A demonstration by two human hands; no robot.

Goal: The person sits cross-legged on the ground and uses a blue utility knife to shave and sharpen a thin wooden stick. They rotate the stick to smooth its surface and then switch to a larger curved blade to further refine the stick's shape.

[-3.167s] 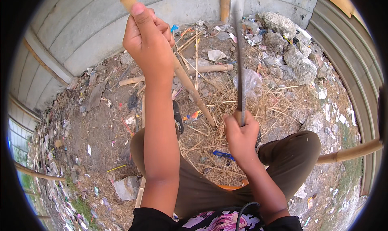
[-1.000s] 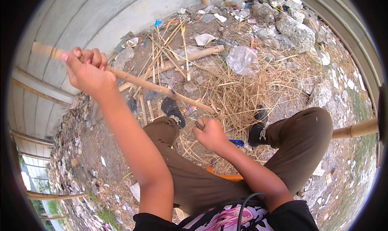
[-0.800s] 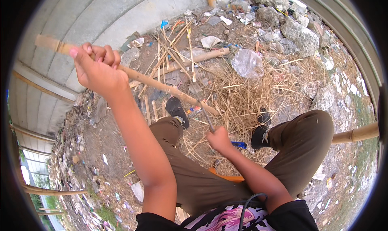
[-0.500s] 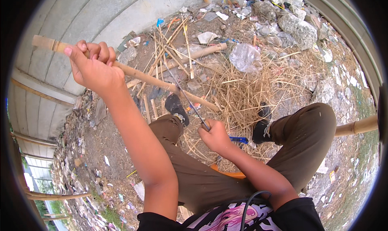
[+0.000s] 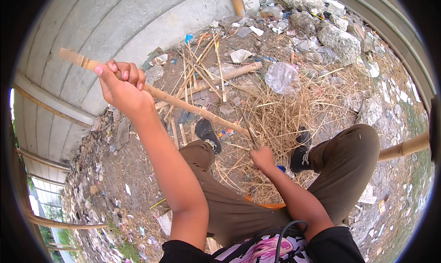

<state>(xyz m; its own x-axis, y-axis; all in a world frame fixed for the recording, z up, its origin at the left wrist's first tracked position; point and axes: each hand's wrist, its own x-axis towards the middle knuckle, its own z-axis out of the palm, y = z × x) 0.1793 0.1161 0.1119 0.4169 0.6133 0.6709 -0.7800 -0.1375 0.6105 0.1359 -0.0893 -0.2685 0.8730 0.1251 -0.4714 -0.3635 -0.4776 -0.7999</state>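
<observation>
My left hand (image 5: pixel 126 86) is wrapped round a long bamboo strip (image 5: pixel 193 108) near its upper end. The strip slants down to the right, its lower end over the shavings between my feet. In my right hand (image 5: pixel 263 158) is the handle of a long thin knife (image 5: pixel 248 128), its dark blade crossing the strip near that lower end. The handle itself is mostly hidden by my fingers. Under the blade lies a heap of straw-coloured bamboo shavings (image 5: pixel 280 111).
Split bamboo sticks (image 5: pixel 202 70) lie crossed ahead, over a thicker bamboo pole (image 5: pixel 236 72). A clear plastic bag (image 5: pixel 282 78) rests beyond the shavings. Broken concrete chunks (image 5: pixel 340 42) are at the far right, and a grey panel wall (image 5: pixel 138 37) rises at the left. A blue object shows beside my right wrist.
My right hand has moved the knife right and down along the strip, toward its lower end. My left hand, still round the strip, has shifted a little right and down in the picture.
</observation>
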